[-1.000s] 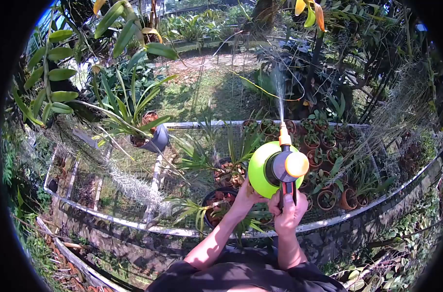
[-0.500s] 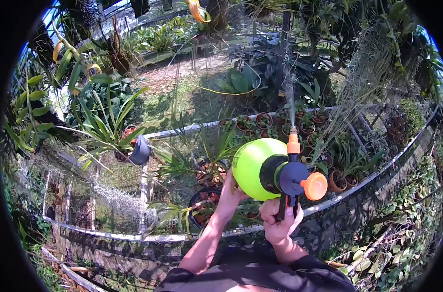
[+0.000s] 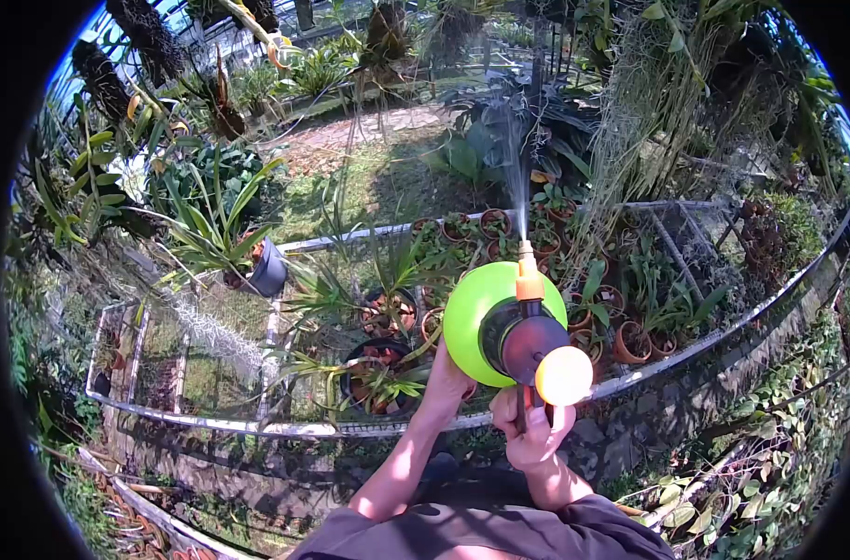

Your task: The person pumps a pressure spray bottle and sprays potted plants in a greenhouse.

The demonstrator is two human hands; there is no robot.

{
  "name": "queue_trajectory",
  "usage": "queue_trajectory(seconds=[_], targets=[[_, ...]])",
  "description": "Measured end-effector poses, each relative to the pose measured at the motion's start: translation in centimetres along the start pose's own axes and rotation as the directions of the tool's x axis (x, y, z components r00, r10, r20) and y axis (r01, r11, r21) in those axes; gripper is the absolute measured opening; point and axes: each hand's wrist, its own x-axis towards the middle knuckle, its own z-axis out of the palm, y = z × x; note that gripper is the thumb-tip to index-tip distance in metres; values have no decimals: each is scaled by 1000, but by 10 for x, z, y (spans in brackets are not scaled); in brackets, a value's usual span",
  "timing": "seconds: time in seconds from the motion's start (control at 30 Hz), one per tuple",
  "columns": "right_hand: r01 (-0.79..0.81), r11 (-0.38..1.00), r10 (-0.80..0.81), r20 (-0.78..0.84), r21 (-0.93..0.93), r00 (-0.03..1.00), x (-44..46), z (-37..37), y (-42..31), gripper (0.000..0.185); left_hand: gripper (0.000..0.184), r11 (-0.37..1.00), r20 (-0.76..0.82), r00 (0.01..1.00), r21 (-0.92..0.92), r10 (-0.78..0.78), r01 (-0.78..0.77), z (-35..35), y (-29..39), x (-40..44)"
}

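A lime-green pressure sprayer bottle point(image 3: 469, 308) with a dark pump head and orange knob point(image 3: 564, 376) is held out in front of me. My right hand point(image 3: 535, 434) is closed around its handle and trigger below the head. Cupped against the bottle's lower left side, my left hand point(image 3: 446, 381) supports it; its fingertips are hidden behind the bottle. From the orange nozzle point(image 3: 529, 280) a fan of water spray point(image 3: 518, 177) shoots away from me toward the leafy plants. Small potted plants point(image 3: 497, 224) stand just beyond the nozzle.
A white-edged mesh bench point(image 3: 294, 430) curves across in front, bearing pots such as a dark pot point(image 3: 380, 378) and a terracotta pot point(image 3: 633, 343). A grey pot point(image 3: 263, 271) with long leaves is at left. Stringy hanging plants point(image 3: 640, 121) droop at right. A low stone wall point(image 3: 257, 485) runs below.
The sprayer and both hands have shifted left in view, with the sprayer's head turning more toward me. Its spray looks wider and points slightly further left.
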Motion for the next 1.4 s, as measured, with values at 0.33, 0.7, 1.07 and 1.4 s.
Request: queue_trajectory(seconds=[0.33, 0.7, 1.07, 1.4], targets=[[-25, 997, 11, 182, 74, 983, 6, -17, -12, 34, 57, 991, -213, 969, -39, 121, -132, 49, 31, -35], [242, 943, -305, 300, 229, 904, 11, 9, 5, 26, 47, 932, -218, 911, -14, 350, -362, 22, 68, -38], [125, 987, -133, 84, 102, 988, 23, -4, 8, 39, 61, 987, -78, 984, 32, 159, -157, 26, 22, 23], [233, 964, -239, -36, -126, 970, 46, 36, 29, 35, 59, 999, 48, 998, 30, 30, -32, 5, 37, 71]])
